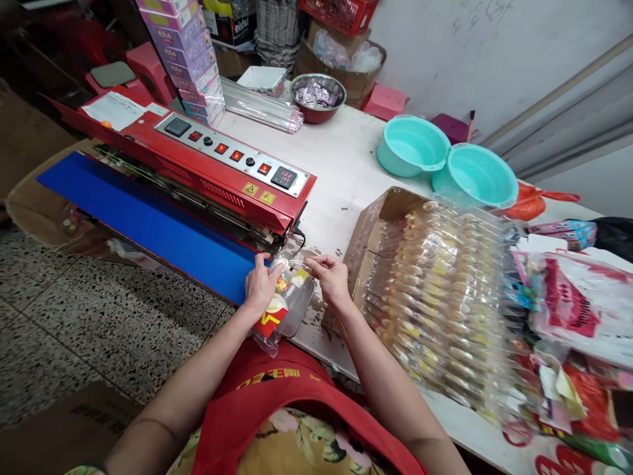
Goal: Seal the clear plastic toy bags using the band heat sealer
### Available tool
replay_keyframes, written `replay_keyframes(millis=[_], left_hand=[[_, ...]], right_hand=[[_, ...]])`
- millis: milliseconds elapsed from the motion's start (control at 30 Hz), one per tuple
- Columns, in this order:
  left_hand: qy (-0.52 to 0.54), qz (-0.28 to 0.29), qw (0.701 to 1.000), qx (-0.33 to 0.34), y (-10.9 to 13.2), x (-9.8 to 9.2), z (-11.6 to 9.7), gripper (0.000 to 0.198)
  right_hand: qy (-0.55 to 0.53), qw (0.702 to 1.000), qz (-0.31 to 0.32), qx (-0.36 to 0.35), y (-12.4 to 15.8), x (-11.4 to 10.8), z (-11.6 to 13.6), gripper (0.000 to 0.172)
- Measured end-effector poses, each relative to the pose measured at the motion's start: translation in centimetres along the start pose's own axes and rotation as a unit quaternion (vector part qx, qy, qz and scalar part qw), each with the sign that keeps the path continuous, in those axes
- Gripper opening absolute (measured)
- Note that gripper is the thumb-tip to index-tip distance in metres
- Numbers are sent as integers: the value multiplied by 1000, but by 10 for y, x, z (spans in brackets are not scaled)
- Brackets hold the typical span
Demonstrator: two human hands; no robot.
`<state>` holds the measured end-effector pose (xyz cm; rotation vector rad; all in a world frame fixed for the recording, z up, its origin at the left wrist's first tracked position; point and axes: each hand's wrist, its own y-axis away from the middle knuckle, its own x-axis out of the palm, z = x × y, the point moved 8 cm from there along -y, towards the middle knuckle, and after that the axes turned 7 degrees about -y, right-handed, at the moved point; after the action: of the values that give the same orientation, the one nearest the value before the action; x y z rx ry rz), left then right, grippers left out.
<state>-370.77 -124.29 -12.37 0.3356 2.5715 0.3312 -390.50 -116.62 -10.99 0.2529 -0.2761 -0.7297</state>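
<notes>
My left hand is closed on the upper left part of a clear plastic bag, its fingers near the end of a blue conveyor belt. Inside the bag shows a red and yellow piece, with other small items too indistinct to name. With thumb and fingers pinched, my right hand grips the bag's upper right edge. Just beyond both hands stands a red band sealing machine, its switches lit and red digits on its display. The bag hangs tilted at the table's front edge.
Right of my hands, a cardboard box holds rows of filled clear packs. Two turquoise basins, a metal bowl of sachets and stacked purple boxes stand farther back. Plastic bags clutter the right side.
</notes>
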Motion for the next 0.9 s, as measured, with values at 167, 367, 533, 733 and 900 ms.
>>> replay_keyframes(millis=[167,367,533,733,900], left_hand=[[241,187,949,-75,0,15,11,65],[285,184,935,-106,2,15,18,74],[247,134,954,-105,0,14,15,70],[205,127,968,-74,-9,13,2,68],[272,135,950,-75,-14,8,1,71]], right_hand=[[-12,1000,-7,4,3,-2,2,34],[-19,1000,5,7,5,3,0,34],[-11,1000,6,1,5,4,-2,35],[-16,1000,17,4,6,8,-10,34],[-22,999,19,19,3,10,-13,32]])
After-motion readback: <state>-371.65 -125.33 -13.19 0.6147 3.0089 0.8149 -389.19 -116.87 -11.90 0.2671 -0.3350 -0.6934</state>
